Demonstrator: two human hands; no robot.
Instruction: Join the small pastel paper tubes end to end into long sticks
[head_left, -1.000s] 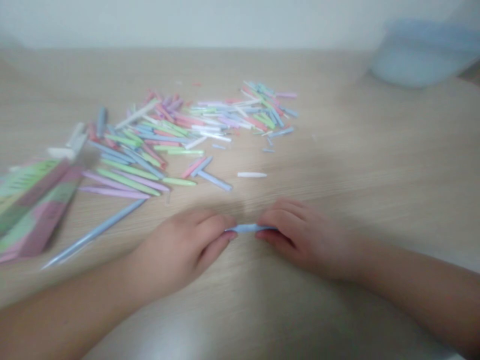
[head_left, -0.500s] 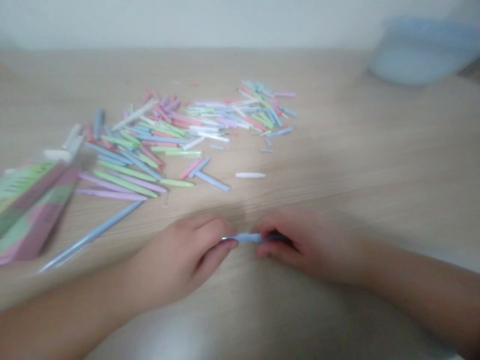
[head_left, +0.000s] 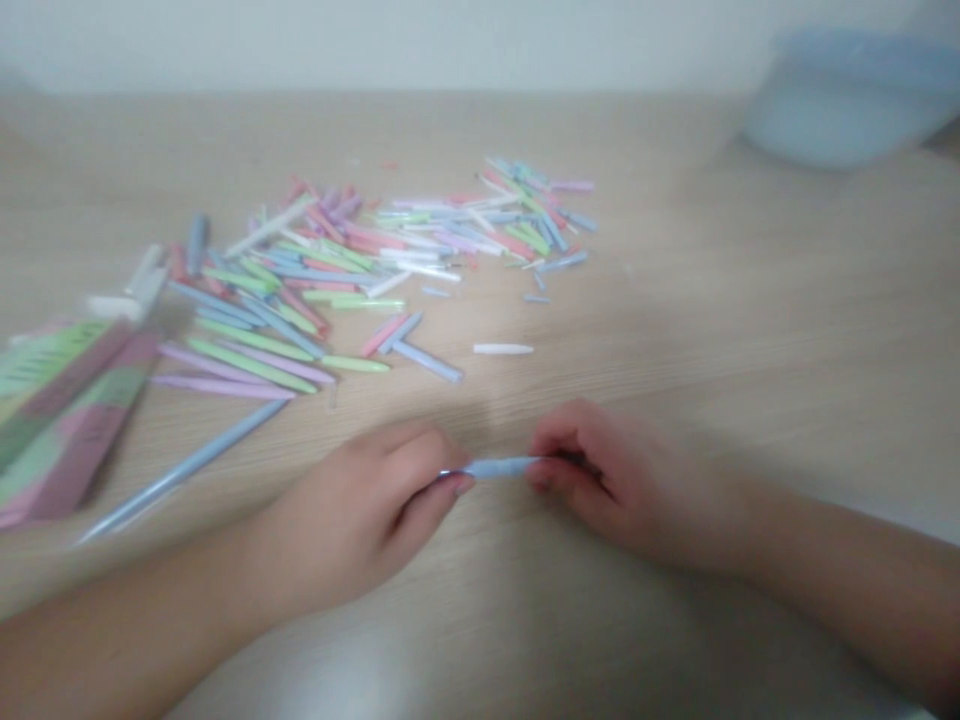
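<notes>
Loose pastel rolled-paper sticks (head_left: 337, 262) lie scattered across the upper centre of the light wood-grain tabletop (head_left: 750, 320); a flat bundle of green-and-pink paper strips (head_left: 64, 420) rests at far left; a pale blue translucent plastic tub (head_left: 847, 105) stands at upper right.

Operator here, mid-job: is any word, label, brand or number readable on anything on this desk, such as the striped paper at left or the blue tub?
No text is readable: the striped green-and-pink paper has only marks too blurred to read, and the blue paper strip and pale blue tub show none.

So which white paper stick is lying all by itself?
It's the white paper stick on the wooden table, in front of the pile. It touches nothing, while the other white sticks lie among the coloured ones.
</notes>
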